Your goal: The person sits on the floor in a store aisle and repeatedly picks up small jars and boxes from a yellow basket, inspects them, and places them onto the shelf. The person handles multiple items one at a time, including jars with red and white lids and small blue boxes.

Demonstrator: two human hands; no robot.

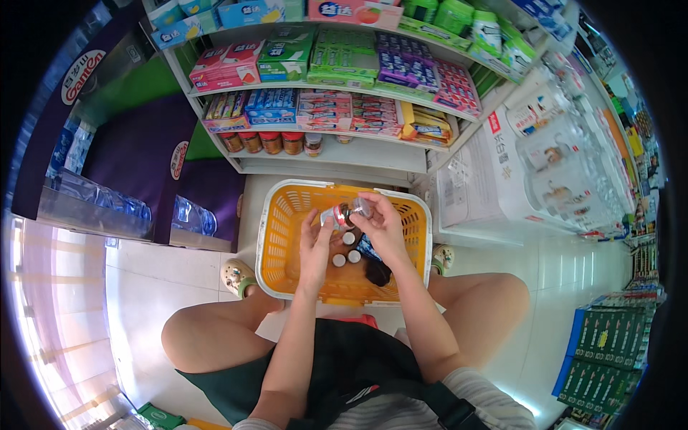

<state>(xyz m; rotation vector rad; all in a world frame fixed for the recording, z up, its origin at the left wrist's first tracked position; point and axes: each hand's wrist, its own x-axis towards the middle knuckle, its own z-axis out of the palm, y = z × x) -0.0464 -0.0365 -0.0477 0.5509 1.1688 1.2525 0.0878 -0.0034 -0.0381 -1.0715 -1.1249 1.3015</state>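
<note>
Above a yellow plastic shopping basket (277, 236) with a pale rim, I hold a small jar (342, 216) tilted between both hands. It has a clear lid, a red-and-white label and dark contents. My right hand (386, 230) grips its lid end, while the fingers and thumb of my left hand (316, 248) are at the labelled end. Below, inside the basket, three white round caps show, one of them a white cap (338, 260). A blue-and-black packet (368, 247) and a black item (378, 273) lie beside them, partly hidden by my right wrist.
Ahead stands a shelf unit (333, 173) with chewing gum boxes (344, 54), candy packs (325, 110) and several red-lidded jars (271, 143) low down. Wrapped water bottles (553, 150) are stacked right; a purple display stand (134, 156) is left. My knees flank the basket.
</note>
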